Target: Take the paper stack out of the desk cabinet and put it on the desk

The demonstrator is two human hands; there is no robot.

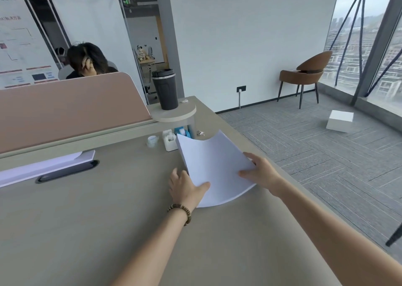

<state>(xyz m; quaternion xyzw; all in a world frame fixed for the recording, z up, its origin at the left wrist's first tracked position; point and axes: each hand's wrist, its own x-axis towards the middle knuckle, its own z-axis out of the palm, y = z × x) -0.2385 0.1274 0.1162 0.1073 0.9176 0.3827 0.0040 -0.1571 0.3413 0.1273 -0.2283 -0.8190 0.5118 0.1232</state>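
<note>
While two bare forearms are reaching forward over the smooth grey-beige table, the left hand, with a wooden bead bracelet circling its wrist, is pinching the near left edge of the paper stack, thumb lying on top and fingers tucked out of sight beneath. The right hand is gripping the stack's right edge, thumb and one finger pressing on the top sheet, the rest hidden behind. So each grip is closing on an opposite side, and the plain white stack is sitting between them, bowing in a curve with its near corner touching the table near the right edge; no writing is showing on it.

Just beyond the stack, a white tape dispenser, a blue one and a small clear roll are standing by a round raised shelf carrying a dark ribbed tumbler. Further left, a pink partition is running along the table's back. Behind it, posters bearing print too blurred to read are standing, and across the grey carpet a brown curved chair and a white box are resting.
</note>
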